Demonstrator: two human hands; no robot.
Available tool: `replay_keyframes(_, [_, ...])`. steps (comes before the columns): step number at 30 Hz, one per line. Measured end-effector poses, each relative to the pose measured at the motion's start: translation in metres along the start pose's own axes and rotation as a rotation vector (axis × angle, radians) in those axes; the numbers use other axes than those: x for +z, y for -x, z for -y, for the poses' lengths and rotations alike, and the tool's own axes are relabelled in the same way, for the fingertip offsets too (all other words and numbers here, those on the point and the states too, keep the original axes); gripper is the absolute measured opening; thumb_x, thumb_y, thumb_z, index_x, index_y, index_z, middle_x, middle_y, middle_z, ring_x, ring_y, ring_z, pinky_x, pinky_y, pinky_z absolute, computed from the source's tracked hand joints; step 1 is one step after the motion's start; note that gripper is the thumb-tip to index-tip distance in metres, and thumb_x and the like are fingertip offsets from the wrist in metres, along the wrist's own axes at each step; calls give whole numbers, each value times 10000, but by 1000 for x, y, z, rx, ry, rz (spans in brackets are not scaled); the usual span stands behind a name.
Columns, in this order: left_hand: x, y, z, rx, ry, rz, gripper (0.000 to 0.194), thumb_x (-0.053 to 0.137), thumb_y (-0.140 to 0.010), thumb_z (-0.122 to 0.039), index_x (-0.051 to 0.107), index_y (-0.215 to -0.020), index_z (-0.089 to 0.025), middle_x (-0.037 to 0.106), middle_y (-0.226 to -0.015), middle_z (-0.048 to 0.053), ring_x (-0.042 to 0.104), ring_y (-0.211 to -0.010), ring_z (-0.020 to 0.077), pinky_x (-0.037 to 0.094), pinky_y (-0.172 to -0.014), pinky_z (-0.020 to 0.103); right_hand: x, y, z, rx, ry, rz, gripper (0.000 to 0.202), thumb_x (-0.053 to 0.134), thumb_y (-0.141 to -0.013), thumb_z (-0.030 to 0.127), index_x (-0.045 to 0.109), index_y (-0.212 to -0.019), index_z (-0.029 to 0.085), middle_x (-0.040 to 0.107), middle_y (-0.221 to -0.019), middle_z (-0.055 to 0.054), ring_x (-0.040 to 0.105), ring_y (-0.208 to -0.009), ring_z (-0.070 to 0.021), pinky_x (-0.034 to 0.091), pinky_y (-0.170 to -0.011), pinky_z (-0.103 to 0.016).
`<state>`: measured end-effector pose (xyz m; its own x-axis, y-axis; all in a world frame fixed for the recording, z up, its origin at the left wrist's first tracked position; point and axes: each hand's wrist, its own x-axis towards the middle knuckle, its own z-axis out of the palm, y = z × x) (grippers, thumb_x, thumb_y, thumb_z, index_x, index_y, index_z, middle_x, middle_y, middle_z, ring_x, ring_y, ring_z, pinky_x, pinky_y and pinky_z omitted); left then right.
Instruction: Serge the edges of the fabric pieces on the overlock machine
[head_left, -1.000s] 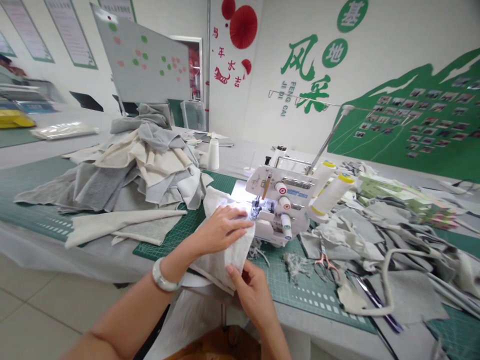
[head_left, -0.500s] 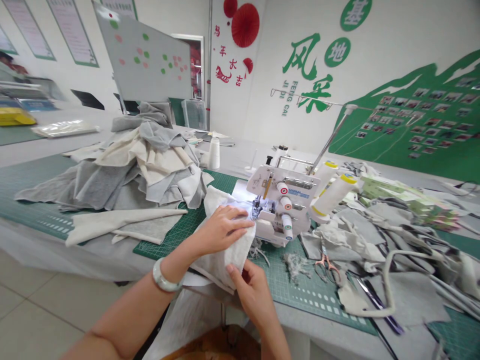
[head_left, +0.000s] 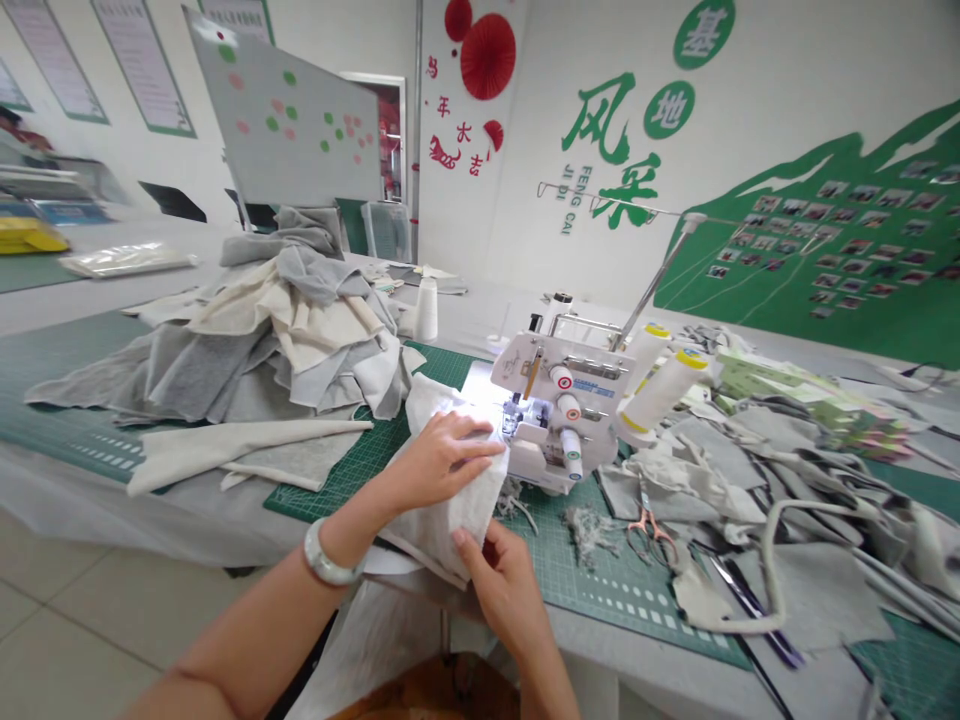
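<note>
A white overlock sewing machine (head_left: 555, 400) stands on the green cutting mat, its lamp lit over the needle area. White fabric (head_left: 442, 520) runs from the needle area down over the table's front edge. My left hand (head_left: 439, 458), a pale bangle on its wrist, lies flat on the fabric just left of the presser foot, fingers stretched toward it. Lower down, my right hand (head_left: 495, 570) pinches the fabric's right edge between thumb and fingers.
Left of the machine is a heap of grey and cream fabric pieces (head_left: 292, 320). On the right lie orange-handled scissors (head_left: 651, 530), dark-handled scissors (head_left: 757, 610) and many fabric scraps (head_left: 817, 590). A white thread cone (head_left: 426, 310) stands behind. Lint lies before the machine.
The view has shifted slightly. Both hands keep nearly the same places on the fabric, with no other clear movement.
</note>
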<state>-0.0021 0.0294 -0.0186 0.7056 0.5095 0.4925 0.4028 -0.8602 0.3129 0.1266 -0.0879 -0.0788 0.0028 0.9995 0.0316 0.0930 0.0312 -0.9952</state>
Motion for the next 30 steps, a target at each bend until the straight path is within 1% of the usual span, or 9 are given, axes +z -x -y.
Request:
replay_keyframes(3, [1, 0, 1, -4, 5, -12, 288, 481, -964, -312, 667, -1183, -284, 593, -1263, 67, 514, -1189, 235, 352, -1037, 427, 0, 0, 2, -7, 4, -7, 369, 557, -877, 459, 703, -914, 122, 625, -782, -34, 475, -690, -149, 393, -648, -240])
replay_keyframes(11, [1, 0, 2, -19, 23, -25, 295, 482, -964, -304, 652, -1200, -260, 600, -1262, 77, 523, -1178, 230, 357, -1037, 425, 0, 1, 1, -1, 55, -18, 362, 540, -882, 463, 668, -837, 127, 587, -751, -23, 440, -671, -136, 374, -644, -238])
replay_keyframes(16, [-2, 0, -2, -34, -6, 6, 311, 497, -954, -316, 637, -1225, -258, 562, -1318, 89, 503, -1206, 248, 346, -1045, 444, -1, 3, 2, -17, 58, -40, 362, 535, -886, 455, 681, -866, 124, 588, -755, -25, 437, -674, -136, 366, -637, -235])
replay_keyframes(19, [-4, -1, -3, -26, -4, 14, 282, 512, -946, -309, 660, -1182, -266, 532, -1365, 76, 496, -1219, 248, 334, -1049, 442, -3, 3, 1, -23, 52, -52, 375, 537, -887, 457, 698, -908, 119, 602, -765, -31, 448, -680, -138, 365, -628, -232])
replay_keyframes(21, [-5, -2, -3, -4, 10, 33, 268, 513, -946, -294, 668, -1164, -273, 570, -1325, 56, 513, -1197, 237, 325, -1051, 432, -4, 3, 0, -24, 35, -56, 386, 546, -881, 463, 706, -924, 114, 608, -766, -33, 453, -679, -139, 365, -616, -230])
replay_keyframes(24, [-7, -4, -2, 21, 26, 71, 282, 513, -946, -297, 648, -1192, -277, 623, -1257, 42, 535, -1165, 230, 318, -1042, 425, -5, 3, 0, -24, 7, -72, 393, 568, -866, 478, 713, -920, 117, 613, -764, -33, 460, -675, -140, 368, -603, -226])
replay_keyframes(26, [-9, -7, 0, 21, 40, 89, 288, 540, -928, -318, 638, -1191, -253, 625, -1265, 50, 541, -1168, 235, 321, -1034, 422, -7, 3, 1, -25, -10, -92, 390, 576, -859, 489, 712, -900, 126, 615, -767, -31, 468, -678, -142, 374, -605, -225])
replay_keyframes(28, [-11, -11, 2, 5, 47, 94, 282, 576, -899, -337, 637, -1149, -223, 630, -1263, 59, 551, -1164, 239, 326, -1032, 422, -9, 3, 3, -22, -18, -113, 388, 578, -853, 501, 705, -863, 135, 616, -760, -28, 476, -678, -145, 384, -612, -228])
replay_keyframes(30, [-13, -18, 5, -8, 48, 79, 249, 573, -892, -331, 638, -1090, -196, 649, -1225, 67, 566, -1137, 232, 348, -1022, 408, -11, 4, 5, -23, -19, -131, 388, 580, -848, 508, 699, -831, 138, 621, -761, -30, 486, -683, -150, 396, -624, -234])
